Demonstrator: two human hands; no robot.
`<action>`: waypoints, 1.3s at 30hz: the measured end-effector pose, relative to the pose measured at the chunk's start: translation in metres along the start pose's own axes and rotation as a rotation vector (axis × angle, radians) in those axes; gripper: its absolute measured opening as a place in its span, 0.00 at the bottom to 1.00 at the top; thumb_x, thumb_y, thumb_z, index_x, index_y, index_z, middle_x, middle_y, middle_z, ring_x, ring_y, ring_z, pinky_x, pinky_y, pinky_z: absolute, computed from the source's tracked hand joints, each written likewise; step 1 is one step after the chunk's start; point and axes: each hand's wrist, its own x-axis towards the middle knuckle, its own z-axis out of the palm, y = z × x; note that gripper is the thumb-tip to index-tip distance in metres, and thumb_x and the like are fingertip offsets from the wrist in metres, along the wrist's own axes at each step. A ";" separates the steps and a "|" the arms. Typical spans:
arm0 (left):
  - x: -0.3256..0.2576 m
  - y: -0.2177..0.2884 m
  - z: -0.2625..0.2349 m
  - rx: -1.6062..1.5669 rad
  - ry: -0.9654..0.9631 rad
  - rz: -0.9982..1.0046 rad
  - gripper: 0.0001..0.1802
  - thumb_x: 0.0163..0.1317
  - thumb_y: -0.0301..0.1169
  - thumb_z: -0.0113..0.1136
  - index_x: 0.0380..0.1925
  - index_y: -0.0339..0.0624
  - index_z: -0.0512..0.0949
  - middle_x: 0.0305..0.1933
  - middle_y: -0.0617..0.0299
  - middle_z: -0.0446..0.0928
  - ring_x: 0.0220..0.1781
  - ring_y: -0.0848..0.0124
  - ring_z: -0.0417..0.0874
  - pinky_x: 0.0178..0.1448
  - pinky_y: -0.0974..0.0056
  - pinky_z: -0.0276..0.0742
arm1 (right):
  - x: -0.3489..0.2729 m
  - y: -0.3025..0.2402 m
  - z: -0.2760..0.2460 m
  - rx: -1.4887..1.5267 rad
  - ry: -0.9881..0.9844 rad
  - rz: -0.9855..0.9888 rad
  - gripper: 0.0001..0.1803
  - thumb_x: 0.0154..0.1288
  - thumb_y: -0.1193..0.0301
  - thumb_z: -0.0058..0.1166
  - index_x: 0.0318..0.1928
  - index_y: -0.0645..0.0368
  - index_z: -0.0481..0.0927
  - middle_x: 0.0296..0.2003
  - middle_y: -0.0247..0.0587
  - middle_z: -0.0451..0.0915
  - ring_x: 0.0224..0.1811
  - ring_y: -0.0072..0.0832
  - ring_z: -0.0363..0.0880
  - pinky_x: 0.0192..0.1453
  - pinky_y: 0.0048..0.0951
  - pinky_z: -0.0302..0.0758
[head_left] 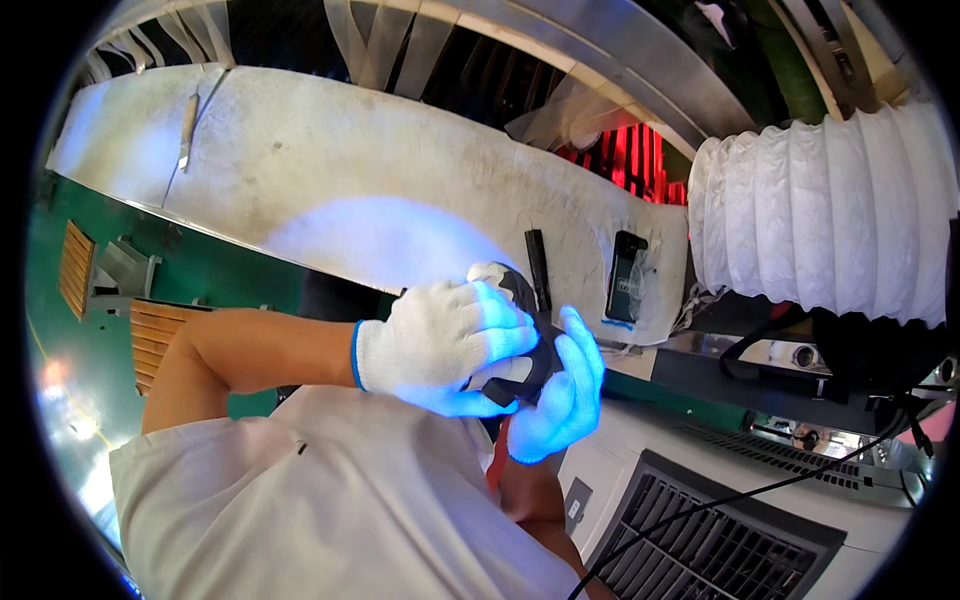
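Observation:
My left hand (440, 340), in a white knit glove with a blue cuff, is closed over a black and pale grey piece (543, 365) that looks like a shoe or shoe upper. Its fingers cover much of the piece, so the exact kind is hard to make out. My right hand (562, 395), also gloved and lit bright blue, cups the other side with its fingers pointing up. Both hands are in front of my chest at the near edge of the pale worktop (330, 150). A slim black stick-like object (538, 270) lies just beyond them.
A dark phone (627, 275) rests on the worktop's right part; a knife-like tool (187, 130) lies far left. A white ribbed duct (820, 215) stands right, beside a red-lit opening (640, 160). A vented machine (720, 530) is near right, and slatted wooden seats (160, 340) stand left.

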 end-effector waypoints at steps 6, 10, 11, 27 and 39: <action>0.012 -0.023 -0.024 -0.160 -0.223 -0.069 0.38 0.48 0.53 0.89 0.56 0.47 0.88 0.59 0.58 0.89 0.62 0.49 0.89 0.68 0.46 0.85 | 0.001 -0.014 0.013 -0.186 -0.019 -0.145 0.21 0.88 0.64 0.52 0.61 0.70 0.87 0.64 0.64 0.85 0.65 0.59 0.86 0.72 0.57 0.82; -0.014 -0.008 -0.056 -0.200 0.079 -0.344 0.63 0.42 0.36 0.94 0.81 0.44 0.71 0.88 0.34 0.62 0.86 0.37 0.70 0.84 0.44 0.74 | -0.012 -0.010 0.025 0.128 -0.008 -0.033 0.45 0.82 0.42 0.63 0.77 0.72 0.74 0.71 0.65 0.79 0.70 0.53 0.82 0.77 0.51 0.78; -0.023 0.004 -0.053 -0.201 0.072 -0.357 0.65 0.44 0.36 0.93 0.84 0.43 0.67 0.89 0.30 0.57 0.88 0.34 0.66 0.85 0.44 0.72 | -0.017 -0.003 0.021 0.194 -0.079 0.056 0.52 0.84 0.38 0.57 0.81 0.77 0.67 0.77 0.64 0.74 0.79 0.53 0.76 0.83 0.56 0.72; -0.040 0.026 -0.084 0.014 -0.234 -0.674 0.72 0.43 0.26 0.87 0.90 0.47 0.55 0.77 0.47 0.64 0.74 0.47 0.72 0.77 0.50 0.75 | 0.052 0.139 0.048 0.333 -0.407 0.752 0.19 0.84 0.61 0.60 0.66 0.56 0.82 0.43 0.44 0.90 0.39 0.35 0.89 0.44 0.38 0.86; -0.008 0.034 -0.067 0.167 -0.292 -0.658 0.70 0.43 0.34 0.89 0.88 0.53 0.58 0.77 0.42 0.61 0.75 0.35 0.77 0.78 0.42 0.82 | 0.081 0.045 0.101 1.475 0.042 0.630 0.26 0.92 0.47 0.49 0.39 0.53 0.80 0.19 0.37 0.77 0.16 0.30 0.74 0.21 0.35 0.73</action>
